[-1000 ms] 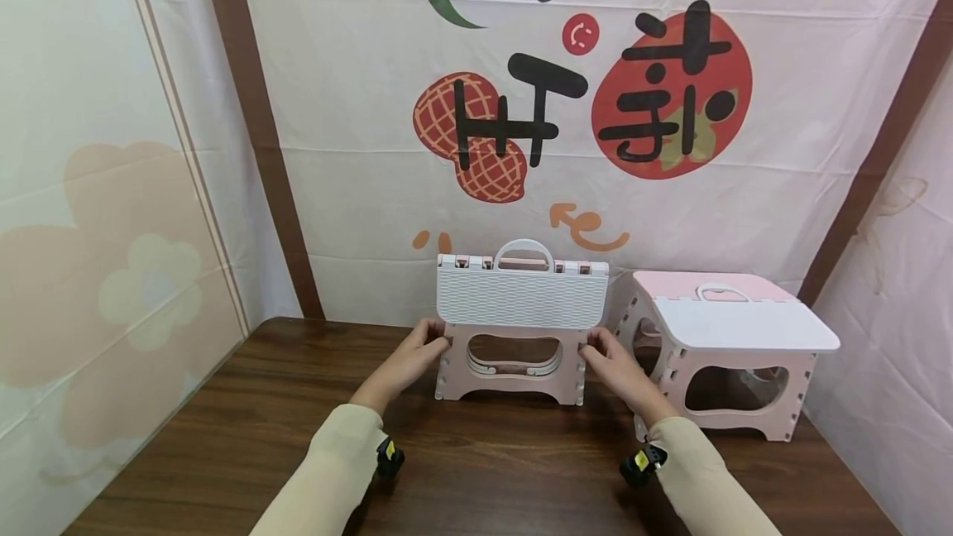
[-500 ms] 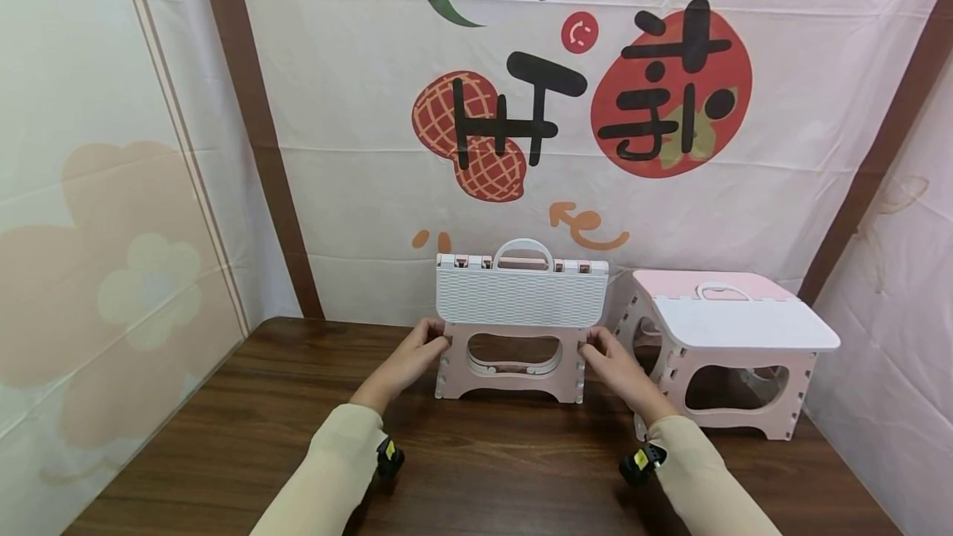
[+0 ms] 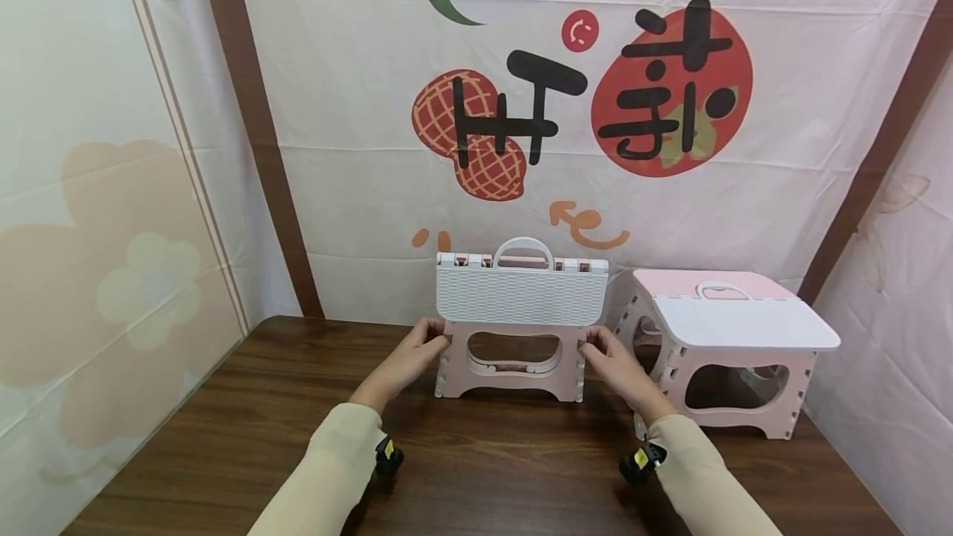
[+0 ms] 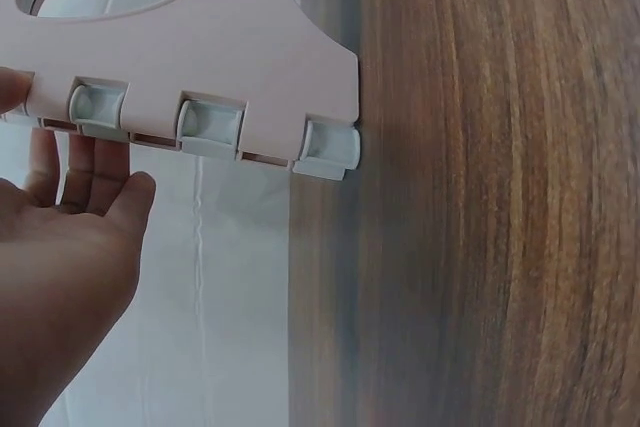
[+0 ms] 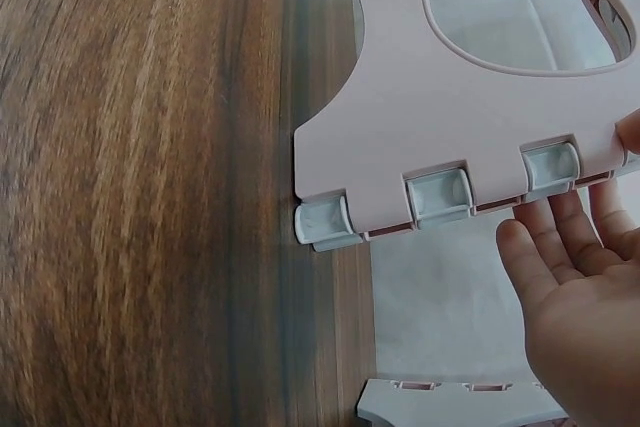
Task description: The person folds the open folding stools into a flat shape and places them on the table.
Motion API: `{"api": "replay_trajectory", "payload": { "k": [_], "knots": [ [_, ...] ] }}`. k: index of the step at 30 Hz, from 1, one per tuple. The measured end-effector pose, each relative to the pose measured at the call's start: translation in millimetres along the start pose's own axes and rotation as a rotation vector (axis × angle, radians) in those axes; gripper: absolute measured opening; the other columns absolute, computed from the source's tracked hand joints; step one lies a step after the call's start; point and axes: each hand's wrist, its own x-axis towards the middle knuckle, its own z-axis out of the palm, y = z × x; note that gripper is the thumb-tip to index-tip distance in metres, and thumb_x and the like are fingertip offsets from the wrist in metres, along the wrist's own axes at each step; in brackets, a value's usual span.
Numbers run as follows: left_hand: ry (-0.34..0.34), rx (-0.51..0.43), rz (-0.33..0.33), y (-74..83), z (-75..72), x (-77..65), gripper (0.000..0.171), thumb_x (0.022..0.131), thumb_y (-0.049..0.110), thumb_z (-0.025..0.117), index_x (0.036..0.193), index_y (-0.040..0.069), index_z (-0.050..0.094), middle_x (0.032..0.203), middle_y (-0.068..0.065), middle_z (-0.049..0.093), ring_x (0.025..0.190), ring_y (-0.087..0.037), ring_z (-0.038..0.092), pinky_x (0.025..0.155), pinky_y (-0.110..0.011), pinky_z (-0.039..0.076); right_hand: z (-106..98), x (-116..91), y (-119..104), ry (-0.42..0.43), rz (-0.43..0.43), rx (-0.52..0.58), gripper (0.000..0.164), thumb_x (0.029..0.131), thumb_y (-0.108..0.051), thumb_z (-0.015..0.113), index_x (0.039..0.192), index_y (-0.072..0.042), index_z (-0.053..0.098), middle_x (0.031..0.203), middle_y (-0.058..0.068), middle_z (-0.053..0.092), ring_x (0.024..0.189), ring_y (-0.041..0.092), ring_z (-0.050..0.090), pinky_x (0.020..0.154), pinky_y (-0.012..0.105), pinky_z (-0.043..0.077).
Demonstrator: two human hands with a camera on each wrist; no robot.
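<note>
A pink and white folding stool [image 3: 521, 296], folded flat or nearly so, stands upright on the wooden table in the head view. Its white textured seat half hangs over the pink leg panel [image 3: 514, 387], and a white carry handle [image 3: 525, 243] arches on top. My left hand [image 3: 405, 362] grips the panel's left edge, thumb in front and fingers behind, as the left wrist view shows on the hinged edge [image 4: 210, 127]. My right hand [image 3: 618, 366] pinches the opposite edge the same way, with its fingers [image 5: 540, 237] behind the panel in the right wrist view.
A second pink and white stool [image 3: 744, 325] stands unfolded to the right, close to my right forearm. Behind the brown wooden table [image 3: 476, 461] hangs a printed cloth [image 3: 357, 106]. Another cloth wall [image 3: 112, 189] runs along the left side.
</note>
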Motion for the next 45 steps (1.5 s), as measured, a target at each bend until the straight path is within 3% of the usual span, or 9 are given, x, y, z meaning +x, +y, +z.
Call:
{"api": "replay_trajectory", "payload": {
  "k": [9, 17, 19, 23, 26, 33, 41, 45],
  "knots": [
    [-0.046, -0.027, 0.014, -3.7, -4.6, -3.7, 0.042, 0.102, 0.027, 0.053, 0.137, 0.007, 0.044, 0.131, -0.013, 0.047, 0.124, -0.029, 0.046, 0.106, -0.055, 0.036, -1.2, -1.4, 3.4, -0.004, -0.02, 0.001, 0.028, 0.103, -0.019, 0.052, 0.126, -0.002, 0.048, 0.119, 0.013, 0.055, 0.107, 0.021, 0.052, 0.092, 0.036, 0.045],
    [-0.04, 0.004, 0.032, -4.7, -4.1, -6.4, 0.05, 0.102, 0.031, 0.054, 0.145, 0.011, 0.041, 0.139, -0.015, 0.046, 0.129, -0.033, 0.044, 0.105, -0.055, 0.038, -1.0, -4.2, 3.4, -0.023, -0.021, 0.025, 0.031, 0.105, -0.025, 0.052, 0.13, -0.005, 0.047, 0.126, 0.014, 0.054, 0.114, 0.025, 0.052, 0.099, 0.044, 0.043],
    [-0.033, 0.002, 0.026, -4.8, -3.2, -6.9, 0.051, 0.102, 0.032, 0.056, 0.145, 0.011, 0.041, 0.14, -0.015, 0.046, 0.129, -0.033, 0.045, 0.104, -0.055, 0.039, -1.9, -9.7, -7.0, -0.032, -0.024, 0.025, 0.031, 0.106, -0.022, 0.052, 0.129, -0.004, 0.048, 0.125, 0.015, 0.055, 0.114, 0.026, 0.052, 0.098, 0.044, 0.043],
    [-0.018, 0.002, 0.025, -4.4, -1.8, -7.7, 0.057, 0.099, 0.033, 0.065, 0.145, 0.011, 0.042, 0.137, -0.015, 0.048, 0.125, -0.033, 0.047, 0.099, -0.051, 0.045, -2.7, -10.6, -7.4, -0.032, -0.016, 0.007, 0.033, 0.106, -0.023, 0.051, 0.132, -0.003, 0.048, 0.129, 0.016, 0.055, 0.118, 0.028, 0.052, 0.099, 0.045, 0.043],
    [-0.014, 0.001, 0.045, -3.6, -1.1, -8.9, 0.058, 0.098, 0.03, 0.068, 0.145, 0.01, 0.042, 0.135, -0.015, 0.049, 0.122, -0.032, 0.049, 0.096, -0.048, 0.048, -1.7, -4.9, 6.9, -0.018, -0.024, 0.006, 0.037, 0.106, -0.028, 0.052, 0.134, -0.005, 0.048, 0.132, 0.015, 0.055, 0.12, 0.028, 0.052, 0.1, 0.045, 0.043],
    [-0.006, 0.008, 0.053, -6.6, 0.2, -8.4, 0.056, 0.098, 0.024, 0.067, 0.145, 0.007, 0.042, 0.135, -0.017, 0.05, 0.122, -0.033, 0.051, 0.095, -0.047, 0.049, 0.3, -5.3, 12.8, 0.016, 0.002, 0.0, 0.04, 0.103, -0.031, 0.057, 0.134, -0.007, 0.05, 0.129, 0.014, 0.056, 0.118, 0.028, 0.054, 0.098, 0.043, 0.045],
    [-0.023, 0.004, 0.06, 24.9, -1.5, -26.9, 0.051, 0.1, 0.018, 0.064, 0.143, -0.001, 0.043, 0.133, -0.022, 0.051, 0.122, -0.038, 0.051, 0.094, -0.047, 0.05, 5.3, -9.0, 15.4, 0.018, -0.082, 0.063, 0.041, 0.1, -0.028, 0.064, 0.133, -0.008, 0.05, 0.123, 0.015, 0.06, 0.111, 0.025, 0.059, 0.091, 0.034, 0.051],
    [-0.017, 0.019, 0.066, 30.9, -1.2, -31.9, 0.051, 0.101, 0.02, 0.063, 0.143, -0.001, 0.043, 0.133, -0.022, 0.051, 0.12, -0.037, 0.053, 0.093, -0.046, 0.051, 7.2, -9.1, 17.7, 0.04, -0.107, 0.09, 0.036, 0.1, -0.027, 0.066, 0.128, -0.01, 0.052, 0.116, 0.014, 0.061, 0.104, 0.022, 0.06, 0.086, 0.032, 0.052]
  ]
}}
